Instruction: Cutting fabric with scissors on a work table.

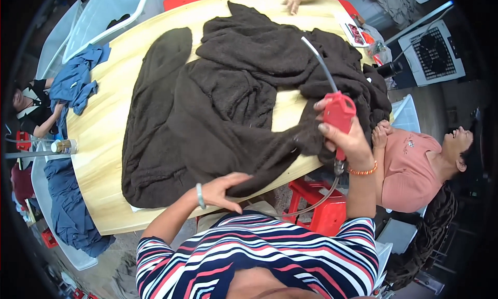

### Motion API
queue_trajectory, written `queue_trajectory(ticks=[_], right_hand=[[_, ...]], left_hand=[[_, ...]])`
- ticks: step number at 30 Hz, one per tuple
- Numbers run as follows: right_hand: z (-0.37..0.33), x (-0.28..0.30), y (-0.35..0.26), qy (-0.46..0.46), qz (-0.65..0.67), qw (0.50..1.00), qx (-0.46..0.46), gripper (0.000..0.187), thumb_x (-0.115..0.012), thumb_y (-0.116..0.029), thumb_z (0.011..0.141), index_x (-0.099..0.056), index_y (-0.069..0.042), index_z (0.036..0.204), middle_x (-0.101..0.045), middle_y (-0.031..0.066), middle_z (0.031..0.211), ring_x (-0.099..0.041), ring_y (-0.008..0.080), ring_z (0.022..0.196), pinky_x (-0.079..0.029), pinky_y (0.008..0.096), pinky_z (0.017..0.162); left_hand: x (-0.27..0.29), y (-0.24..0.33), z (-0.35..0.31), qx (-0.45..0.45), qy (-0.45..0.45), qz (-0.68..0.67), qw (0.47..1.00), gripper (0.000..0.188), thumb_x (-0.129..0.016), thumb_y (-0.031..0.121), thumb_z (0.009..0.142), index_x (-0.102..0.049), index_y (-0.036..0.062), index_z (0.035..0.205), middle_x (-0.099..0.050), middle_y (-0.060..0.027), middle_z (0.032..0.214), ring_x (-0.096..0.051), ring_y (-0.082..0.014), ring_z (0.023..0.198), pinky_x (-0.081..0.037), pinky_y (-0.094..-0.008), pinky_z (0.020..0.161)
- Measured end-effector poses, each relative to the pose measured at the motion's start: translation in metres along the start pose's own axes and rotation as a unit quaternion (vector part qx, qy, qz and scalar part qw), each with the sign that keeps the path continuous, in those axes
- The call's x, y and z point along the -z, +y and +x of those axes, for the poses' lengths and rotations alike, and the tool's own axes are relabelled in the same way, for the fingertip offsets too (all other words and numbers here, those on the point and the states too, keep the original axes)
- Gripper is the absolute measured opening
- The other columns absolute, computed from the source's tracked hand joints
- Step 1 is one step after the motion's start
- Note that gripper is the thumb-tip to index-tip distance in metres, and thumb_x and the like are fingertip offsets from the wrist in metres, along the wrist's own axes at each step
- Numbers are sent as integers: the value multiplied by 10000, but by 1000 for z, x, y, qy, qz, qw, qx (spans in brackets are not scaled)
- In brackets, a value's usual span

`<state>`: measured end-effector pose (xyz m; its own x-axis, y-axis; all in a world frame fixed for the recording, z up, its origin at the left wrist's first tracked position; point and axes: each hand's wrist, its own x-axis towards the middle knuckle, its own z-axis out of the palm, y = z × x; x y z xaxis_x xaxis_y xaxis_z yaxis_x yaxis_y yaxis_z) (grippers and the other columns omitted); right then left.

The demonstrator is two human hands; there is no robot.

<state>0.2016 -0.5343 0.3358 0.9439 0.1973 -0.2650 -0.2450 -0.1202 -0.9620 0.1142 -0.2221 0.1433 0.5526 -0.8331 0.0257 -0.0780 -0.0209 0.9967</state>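
A dark brown fleece garment lies spread and bunched over the light wooden table. In my right hand is a red air blow gun, its long thin nozzle tilted up and to the left above the cloth. A clear hose runs down from the gun's lower end. At the near table edge, my left hand rests on the garment's border with thumb and fingers apart. The cloth hides part of its fingertips.
A person in a pink top sits at the right. Another person's hand rests on the far edge. At the left, someone handles blue cloth near a small jar. A red stool stands below the near edge.
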Motion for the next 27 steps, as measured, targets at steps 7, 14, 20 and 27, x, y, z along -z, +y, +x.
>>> queue_trajectory(ticks=[7,14,20,27], right_hand=[[123,10,6,-23,-153,984,92,348,-666,-173,860,-569,-73,1179,-542,-48,807,-452,18,528,-367,192,464],[187,-10,133,23,-427,902,59,394,-665,-277,828,-584,-57,1145,-640,234,1054,-582,428,1036,-468,472,890],[116,-20,134,-8,-432,902,-12,434,-618,-323,882,-543,-109,1252,-643,246,1055,-602,426,1018,-481,458,884],[86,-24,149,25,-464,886,-8,459,-649,-350,858,-543,-148,1256,-655,235,864,-633,425,856,-518,478,743]], left_hand=[[-7,10,15,172,283,16,943,376,-815,245,735,-521,14,776,-393,-46,723,-395,-126,656,-374,-306,581],[28,-46,-11,369,446,249,776,402,-732,198,786,-582,17,1112,-609,-132,945,-581,-312,900,-468,-403,825],[37,-56,20,107,468,423,769,301,-676,19,747,-607,48,1039,-598,-118,895,-580,-315,865,-477,-385,763],[94,-91,138,135,321,614,709,580,-485,69,866,-372,135,1431,-376,-229,1433,-354,-369,1344,-299,-521,1082]])
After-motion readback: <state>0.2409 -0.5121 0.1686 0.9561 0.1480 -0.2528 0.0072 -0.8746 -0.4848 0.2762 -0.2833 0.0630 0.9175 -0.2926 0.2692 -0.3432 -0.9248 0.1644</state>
